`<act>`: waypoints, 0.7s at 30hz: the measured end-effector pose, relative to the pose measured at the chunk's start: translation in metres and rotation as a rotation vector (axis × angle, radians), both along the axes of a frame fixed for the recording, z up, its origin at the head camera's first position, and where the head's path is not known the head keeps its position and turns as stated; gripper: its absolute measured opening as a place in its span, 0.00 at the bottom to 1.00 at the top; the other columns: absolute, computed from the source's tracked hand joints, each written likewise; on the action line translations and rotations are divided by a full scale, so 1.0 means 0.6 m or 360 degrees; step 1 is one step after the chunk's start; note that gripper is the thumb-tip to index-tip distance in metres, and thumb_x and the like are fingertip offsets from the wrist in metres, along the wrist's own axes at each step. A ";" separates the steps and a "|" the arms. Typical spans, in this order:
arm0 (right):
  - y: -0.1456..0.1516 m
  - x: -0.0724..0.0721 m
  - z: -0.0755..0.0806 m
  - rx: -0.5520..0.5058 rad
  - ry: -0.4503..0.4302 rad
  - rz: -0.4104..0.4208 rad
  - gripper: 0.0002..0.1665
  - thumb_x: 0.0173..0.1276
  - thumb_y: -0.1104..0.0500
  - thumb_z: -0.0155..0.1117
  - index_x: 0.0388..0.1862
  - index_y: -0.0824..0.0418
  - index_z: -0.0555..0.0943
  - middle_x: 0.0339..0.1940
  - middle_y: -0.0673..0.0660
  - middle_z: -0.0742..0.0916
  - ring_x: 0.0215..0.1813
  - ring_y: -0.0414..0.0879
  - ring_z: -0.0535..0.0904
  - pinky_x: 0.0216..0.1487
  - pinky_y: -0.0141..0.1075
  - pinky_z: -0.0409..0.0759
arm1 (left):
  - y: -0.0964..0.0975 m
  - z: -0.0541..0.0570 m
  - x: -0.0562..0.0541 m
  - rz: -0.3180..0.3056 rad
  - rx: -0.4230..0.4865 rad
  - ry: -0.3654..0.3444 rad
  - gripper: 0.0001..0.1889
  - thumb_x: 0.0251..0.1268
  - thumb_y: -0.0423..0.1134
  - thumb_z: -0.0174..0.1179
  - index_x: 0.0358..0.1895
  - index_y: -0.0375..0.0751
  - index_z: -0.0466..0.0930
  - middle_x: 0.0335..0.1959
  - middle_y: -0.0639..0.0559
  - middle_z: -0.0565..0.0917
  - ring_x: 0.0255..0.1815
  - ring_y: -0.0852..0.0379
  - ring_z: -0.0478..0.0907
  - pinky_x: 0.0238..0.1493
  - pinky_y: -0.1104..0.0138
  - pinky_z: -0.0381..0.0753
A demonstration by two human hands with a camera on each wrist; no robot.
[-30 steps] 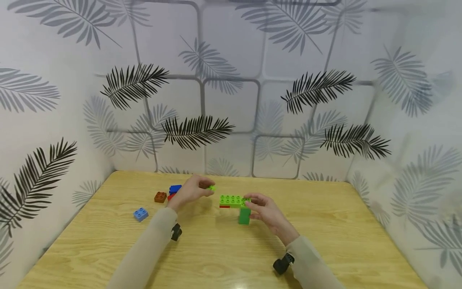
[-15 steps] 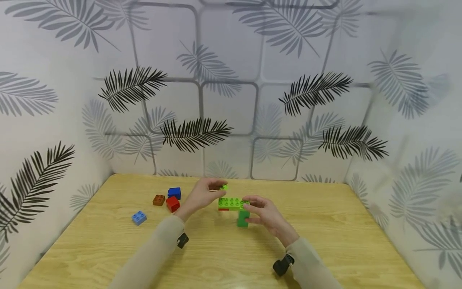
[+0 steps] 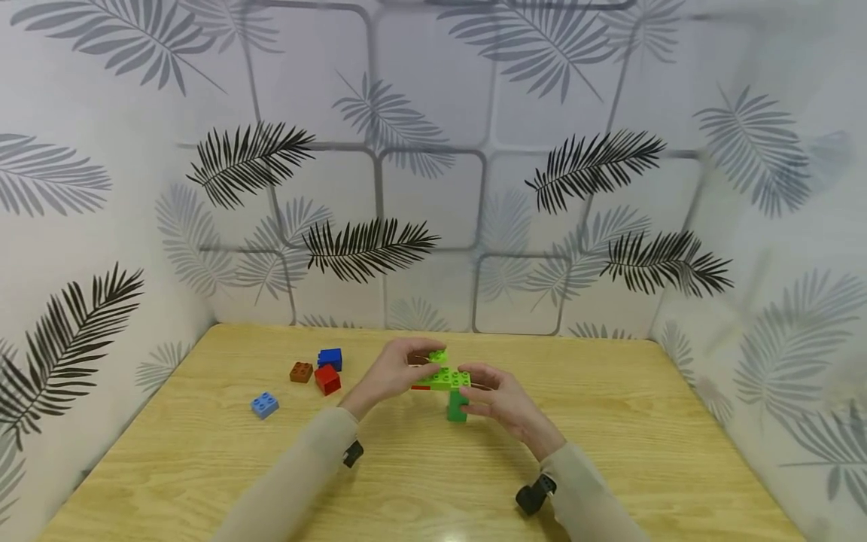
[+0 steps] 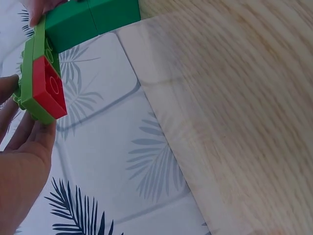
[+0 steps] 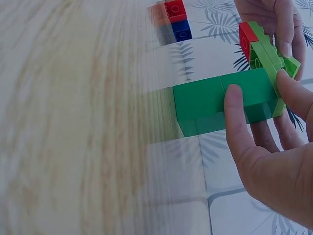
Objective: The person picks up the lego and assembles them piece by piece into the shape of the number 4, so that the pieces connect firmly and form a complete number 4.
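Observation:
My left hand (image 3: 393,373) pinches a small lime toy brick (image 3: 439,356) right over the top of a long lime brick (image 3: 462,378). That long brick lies across a tower of two stacked green bricks (image 5: 200,105), its left part jutting out beyond them. A red brick (image 4: 49,88) is fixed beneath the jutting end. My right hand (image 3: 504,403) grips the upper tower from the right, with fingers (image 5: 234,107) on the green side and at the long brick's edge. The upright tower stands on the table in the head view.
Left on the wooden table (image 3: 406,482) lie a light blue brick (image 3: 265,405), a brown brick (image 3: 301,371), a red brick (image 3: 328,380) and a dark blue brick (image 3: 330,359). A leaf-patterned wall covering (image 3: 433,196) rises behind the table.
My left hand has moved right with the small lime brick, from left of the long lime brick to right over it. The loose red brick has come into full view. My right hand stays at the tower.

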State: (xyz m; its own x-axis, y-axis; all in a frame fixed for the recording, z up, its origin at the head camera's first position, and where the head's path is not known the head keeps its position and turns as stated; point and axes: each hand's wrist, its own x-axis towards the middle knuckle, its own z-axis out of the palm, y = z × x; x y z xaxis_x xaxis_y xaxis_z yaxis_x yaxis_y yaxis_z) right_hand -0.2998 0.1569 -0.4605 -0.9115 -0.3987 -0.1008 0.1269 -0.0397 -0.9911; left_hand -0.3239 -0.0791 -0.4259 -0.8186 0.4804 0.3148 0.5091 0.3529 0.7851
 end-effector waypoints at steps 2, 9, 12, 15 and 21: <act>0.001 0.000 0.000 -0.0005 -0.0002 0.0004 0.37 0.70 0.61 0.64 0.74 0.66 0.63 0.70 0.66 0.72 0.55 0.45 0.80 0.60 0.48 0.79 | 0.002 -0.001 0.001 -0.0015 -0.0011 0.0021 0.20 0.68 0.35 0.61 0.62 0.39 0.78 0.59 0.45 0.82 0.54 0.49 0.82 0.56 0.58 0.81; 0.002 0.000 -0.005 0.0076 0.0030 -0.0010 0.35 0.69 0.59 0.65 0.73 0.63 0.66 0.70 0.66 0.72 0.59 0.47 0.79 0.60 0.48 0.79 | 0.013 -0.004 0.006 -0.0012 -0.0043 0.0001 0.21 0.67 0.35 0.63 0.62 0.40 0.78 0.59 0.46 0.82 0.54 0.52 0.82 0.55 0.62 0.82; 0.003 -0.002 -0.006 0.0144 0.0070 -0.0032 0.34 0.68 0.57 0.66 0.72 0.61 0.68 0.70 0.64 0.74 0.61 0.47 0.79 0.62 0.46 0.78 | 0.019 -0.003 0.007 -0.0016 -0.0035 0.0003 0.20 0.66 0.36 0.64 0.61 0.40 0.79 0.57 0.45 0.83 0.53 0.52 0.83 0.53 0.63 0.82; 0.005 -0.006 -0.005 0.0165 0.0115 -0.0033 0.36 0.68 0.57 0.67 0.72 0.63 0.68 0.69 0.64 0.75 0.62 0.47 0.78 0.63 0.44 0.77 | 0.024 0.001 0.007 -0.0014 -0.0043 0.0016 0.20 0.65 0.36 0.65 0.59 0.39 0.81 0.55 0.45 0.84 0.52 0.52 0.84 0.50 0.65 0.83; 0.005 -0.008 -0.005 0.0170 0.0149 -0.0012 0.37 0.67 0.57 0.68 0.71 0.66 0.68 0.69 0.66 0.75 0.64 0.51 0.77 0.63 0.44 0.77 | 0.032 0.007 0.011 -0.0035 -0.0111 0.0061 0.17 0.62 0.36 0.67 0.55 0.42 0.84 0.52 0.48 0.86 0.53 0.52 0.83 0.50 0.66 0.83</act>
